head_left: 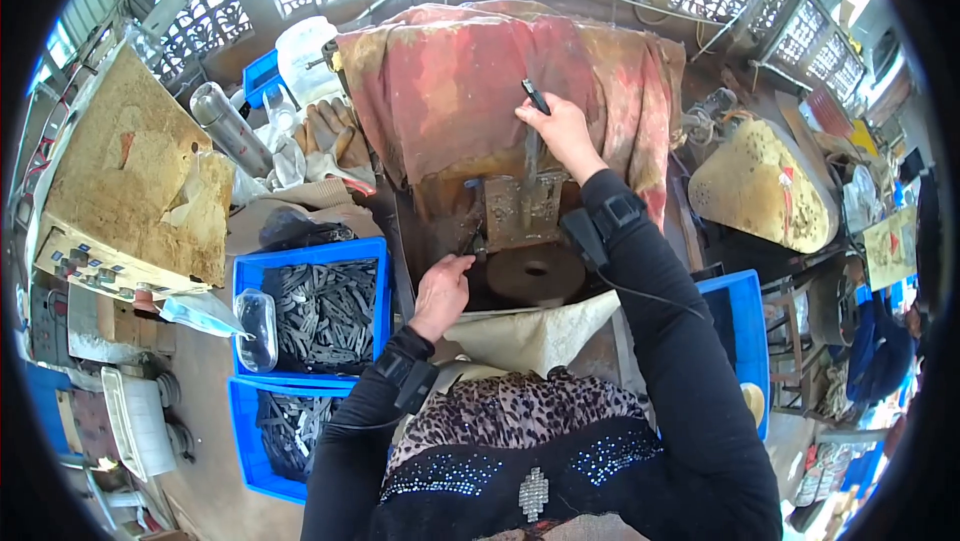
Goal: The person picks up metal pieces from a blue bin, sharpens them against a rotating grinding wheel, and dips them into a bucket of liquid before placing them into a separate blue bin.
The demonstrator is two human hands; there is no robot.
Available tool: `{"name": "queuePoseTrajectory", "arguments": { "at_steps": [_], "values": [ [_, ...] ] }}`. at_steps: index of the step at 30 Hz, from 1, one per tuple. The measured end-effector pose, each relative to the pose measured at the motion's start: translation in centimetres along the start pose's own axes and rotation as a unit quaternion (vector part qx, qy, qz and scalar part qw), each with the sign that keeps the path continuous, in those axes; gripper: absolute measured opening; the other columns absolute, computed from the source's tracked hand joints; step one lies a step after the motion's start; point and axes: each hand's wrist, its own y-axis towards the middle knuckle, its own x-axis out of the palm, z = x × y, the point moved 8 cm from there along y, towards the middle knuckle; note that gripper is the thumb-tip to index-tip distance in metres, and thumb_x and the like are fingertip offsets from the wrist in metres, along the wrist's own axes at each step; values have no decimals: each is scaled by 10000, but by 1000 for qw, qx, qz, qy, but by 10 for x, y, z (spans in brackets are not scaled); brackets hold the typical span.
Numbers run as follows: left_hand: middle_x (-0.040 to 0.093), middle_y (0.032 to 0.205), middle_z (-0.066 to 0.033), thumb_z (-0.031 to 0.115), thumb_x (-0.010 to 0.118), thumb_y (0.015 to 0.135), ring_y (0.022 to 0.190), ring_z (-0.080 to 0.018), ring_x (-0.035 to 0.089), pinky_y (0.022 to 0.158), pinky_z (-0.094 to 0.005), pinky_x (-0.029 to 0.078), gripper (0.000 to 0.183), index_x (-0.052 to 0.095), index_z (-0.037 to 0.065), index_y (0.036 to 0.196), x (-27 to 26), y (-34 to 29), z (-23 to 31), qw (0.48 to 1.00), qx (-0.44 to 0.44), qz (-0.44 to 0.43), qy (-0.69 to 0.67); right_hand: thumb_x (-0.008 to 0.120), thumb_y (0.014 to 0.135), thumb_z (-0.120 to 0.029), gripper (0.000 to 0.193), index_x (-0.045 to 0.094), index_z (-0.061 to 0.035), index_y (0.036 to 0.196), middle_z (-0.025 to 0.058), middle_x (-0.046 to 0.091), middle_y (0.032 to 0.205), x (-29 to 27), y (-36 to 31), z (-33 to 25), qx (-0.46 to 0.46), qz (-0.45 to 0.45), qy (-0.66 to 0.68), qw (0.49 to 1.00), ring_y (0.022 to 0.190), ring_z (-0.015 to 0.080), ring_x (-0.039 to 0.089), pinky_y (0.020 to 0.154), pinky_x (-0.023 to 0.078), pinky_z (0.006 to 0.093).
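Note:
My right hand (565, 131) is raised in front of the red cloth cover (450, 81), its fingers closed on a small, dark, narrow piece (535, 96) that points up and away. Lower and to the left, my left hand (442, 296) has its fingers drawn together beside the machine's work area. A thin dark part (472, 238) shows at its fingertips; whether it is held or only touched is unclear. Between the hands lies a round, flat wheel (535, 276) with a hole in its middle. Behind that wheel stands a pitted, rusty metal plate (520, 211).
Blue bins (382, 306) with many flat dark metal pieces stand at my left, a clear plastic container (257, 331) on one rim. Another blue bin (750, 341) is at my right. Gloves (335, 136) and a steel flask (228, 126) lie far left. Pale cloth (545, 336) hangs before me.

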Motion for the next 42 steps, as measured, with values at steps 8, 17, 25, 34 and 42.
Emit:
{"name": "queuePoseTrajectory", "arguments": {
  "at_steps": [8,17,25,34,42],
  "values": [
    [650,938,-180,-71,520,755,909,-370,629,814,-414,516,328,665,-7,1042,0,-5,-19,997,-53,7,-57,695,898,-263,215,656,-61,961,-60,545,691,-34,-96,-25,108,-80,122,983,607,43,457,538,360,232],
    [636,883,-173,0,575,764,866,-362,629,760,-424,521,244,678,17,984,20,53,-3,989,70,25,131,764,842,-149,230,668,-21,1007,-27,628,793,-56,-248,-23,137,-193,177,955,734,43,538,672,479,244],
    [645,793,-146,132,590,822,803,-319,649,695,-413,530,92,631,57,788,88,38,-26,933,155,-162,280,789,817,-138,241,671,0,976,-16,641,778,-57,-329,-1,133,-240,136,952,703,54,562,646,479,235],
    [669,744,-135,202,559,879,739,-306,668,628,-409,537,224,647,44,746,121,30,-62,870,183,-291,354,683,888,-106,287,605,-14,1148,36,673,842,-63,-323,26,329,-231,324,856,716,142,630,652,494,277],
    [664,718,-139,200,560,928,591,-201,648,548,-332,512,245,676,-2,851,41,31,-7,969,-164,-182,-14,559,953,-61,337,483,-9,1277,112,641,974,-65,-285,51,326,-64,537,776,805,195,641,713,523,324]
  ]
}}
